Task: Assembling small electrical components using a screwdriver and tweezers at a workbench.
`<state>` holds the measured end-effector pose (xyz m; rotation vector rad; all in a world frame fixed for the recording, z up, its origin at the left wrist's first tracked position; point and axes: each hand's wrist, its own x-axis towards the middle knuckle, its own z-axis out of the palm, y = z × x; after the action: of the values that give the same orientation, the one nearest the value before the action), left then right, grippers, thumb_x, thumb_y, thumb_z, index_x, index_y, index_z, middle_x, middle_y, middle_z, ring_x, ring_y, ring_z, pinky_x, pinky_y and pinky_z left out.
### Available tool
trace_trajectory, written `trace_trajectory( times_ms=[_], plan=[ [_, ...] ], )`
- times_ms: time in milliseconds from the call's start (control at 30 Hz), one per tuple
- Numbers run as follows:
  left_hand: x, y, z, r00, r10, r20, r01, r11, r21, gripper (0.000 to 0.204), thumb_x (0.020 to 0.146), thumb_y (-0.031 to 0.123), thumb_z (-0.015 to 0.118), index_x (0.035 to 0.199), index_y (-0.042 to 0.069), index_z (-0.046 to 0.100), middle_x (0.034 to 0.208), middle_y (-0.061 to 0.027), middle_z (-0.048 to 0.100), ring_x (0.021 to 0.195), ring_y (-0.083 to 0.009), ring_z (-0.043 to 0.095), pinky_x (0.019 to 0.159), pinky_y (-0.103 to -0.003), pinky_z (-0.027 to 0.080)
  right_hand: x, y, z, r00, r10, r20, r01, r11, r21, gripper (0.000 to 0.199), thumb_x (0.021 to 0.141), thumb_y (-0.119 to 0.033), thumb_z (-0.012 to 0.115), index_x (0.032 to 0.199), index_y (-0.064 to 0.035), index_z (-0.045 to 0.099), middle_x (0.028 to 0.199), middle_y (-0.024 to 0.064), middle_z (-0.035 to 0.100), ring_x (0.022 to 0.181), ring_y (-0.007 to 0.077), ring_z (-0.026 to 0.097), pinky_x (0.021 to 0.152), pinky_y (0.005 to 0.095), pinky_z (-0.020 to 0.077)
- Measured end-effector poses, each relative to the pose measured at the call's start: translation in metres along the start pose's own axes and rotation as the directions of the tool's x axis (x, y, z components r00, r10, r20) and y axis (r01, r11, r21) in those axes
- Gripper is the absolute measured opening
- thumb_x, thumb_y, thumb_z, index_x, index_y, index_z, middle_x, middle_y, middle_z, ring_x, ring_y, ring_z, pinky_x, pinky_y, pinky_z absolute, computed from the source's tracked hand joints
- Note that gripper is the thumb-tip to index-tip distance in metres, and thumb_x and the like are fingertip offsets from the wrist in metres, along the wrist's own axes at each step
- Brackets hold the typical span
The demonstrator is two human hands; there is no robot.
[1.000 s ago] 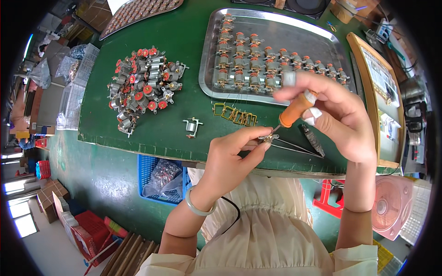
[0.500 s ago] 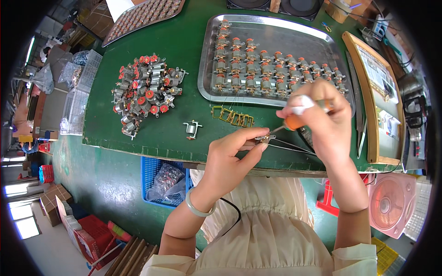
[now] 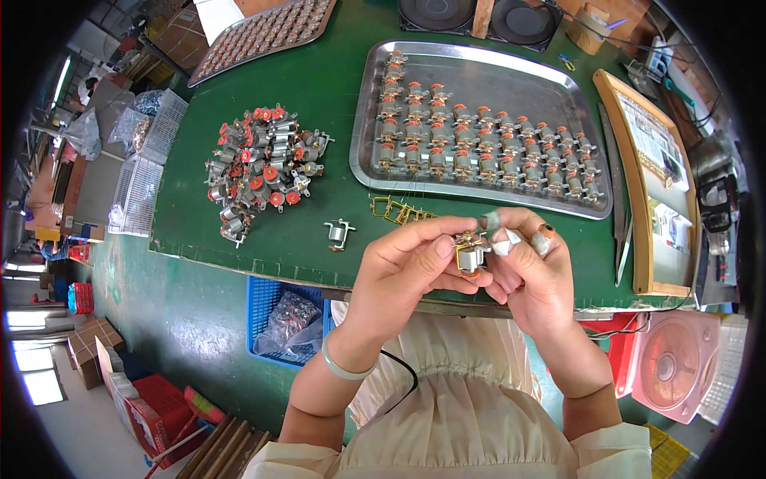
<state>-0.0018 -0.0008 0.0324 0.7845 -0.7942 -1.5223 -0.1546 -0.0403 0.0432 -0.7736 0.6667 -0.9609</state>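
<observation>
My left hand (image 3: pixel 403 267) pinches a small motor-like part (image 3: pixel 471 257), a grey metal cylinder with a brass-coloured frame and an orange end. My right hand (image 3: pixel 531 267), with white and grey wraps on its fingertips, closes on the same part from the other side. A brownish-orange end shows among the right fingers; I cannot make out whether it is a tool. Several yellow brass frames (image 3: pixel 391 209) with thin wires lie just beyond my left fingers. One loose motor-like part sits left of them, a grey cylinder with side lugs (image 3: pixel 338 234).
A heap of similar red-capped parts (image 3: pixel 259 164) lies on the green table (image 3: pixel 187 199) at left. Behind my hands stands a metal tray (image 3: pixel 511 68) with rows of them; another full tray (image 3: pixel 263 36) is at far left. A wooden frame (image 3: pixel 642 184) stands right; below hangs a blue basket (image 3: pixel 259 319).
My right hand has come down and left to the part, and the orange-handled screwdriver no longer shows plainly. The part has been raised slightly and turned, its cylinder now facing me.
</observation>
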Motion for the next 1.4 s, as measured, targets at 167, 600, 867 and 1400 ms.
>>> trace_trajectory(
  times_ms=[167, 600, 867, 1400],
  plan=[
    [0.000, 0.000, 0.001, 0.999, -0.013, 0.035, 0.014, 1.000, -0.027, 0.028, 0.092, 0.013, 0.043, 0.113, -0.004, 0.049, 0.094, -0.0151, 0.059, 0.079, -0.0246, 0.063, 0.069, -0.030, 0.055, -0.001, 0.005, -0.003, 0.995, -0.097, 0.028, 0.098, 0.995, -0.015, 0.018, 0.082, -0.006, 0.058, 0.095, 0.0036, 0.053, 0.069, 0.0024, 0.056, 0.048, 0.0032, 0.040, 0.039, 0.0193, 0.0360],
    [-0.001, 0.001, 0.003, 1.000, -0.026, -0.002, 0.026, 0.997, -0.071, 0.024, 0.091, 0.014, 0.045, 0.106, -0.005, 0.048, 0.093, -0.0150, 0.059, 0.078, -0.0264, 0.064, 0.068, -0.033, 0.056, -0.011, 0.002, -0.008, 0.999, -0.053, 0.002, 0.053, 0.994, -0.097, 0.023, 0.080, -0.006, 0.059, 0.100, 0.0029, 0.050, 0.065, 0.0006, 0.052, 0.049, 0.0038, 0.042, 0.042, 0.0200, 0.0370],
    [-0.006, -0.003, 0.012, 0.973, 0.225, -0.057, -0.210, 0.957, 0.202, 0.015, 0.089, 0.006, 0.047, 0.100, -0.004, 0.046, 0.091, -0.0112, 0.056, 0.077, -0.0143, 0.060, 0.067, -0.025, 0.053, -0.018, 0.014, -0.003, 0.985, -0.098, 0.141, 0.142, 0.928, -0.344, 0.023, 0.079, 0.003, 0.052, 0.102, 0.0033, 0.049, 0.061, -0.0044, 0.043, 0.050, 0.0011, 0.038, 0.045, 0.0181, 0.0355],
    [-0.001, -0.019, 0.018, 0.825, 0.518, -0.228, -0.399, 0.817, 0.416, 0.011, 0.086, 0.006, 0.054, 0.094, -0.001, 0.052, 0.088, -0.0056, 0.054, 0.075, -0.0076, 0.048, 0.068, -0.020, 0.040, -0.010, 0.020, 0.002, 0.948, -0.295, 0.121, 0.316, 0.818, -0.481, 0.019, 0.083, -0.007, 0.057, 0.098, 0.0010, 0.049, 0.063, -0.0018, 0.047, 0.051, 0.0018, 0.041, 0.044, 0.0168, 0.0342]
  ],
)
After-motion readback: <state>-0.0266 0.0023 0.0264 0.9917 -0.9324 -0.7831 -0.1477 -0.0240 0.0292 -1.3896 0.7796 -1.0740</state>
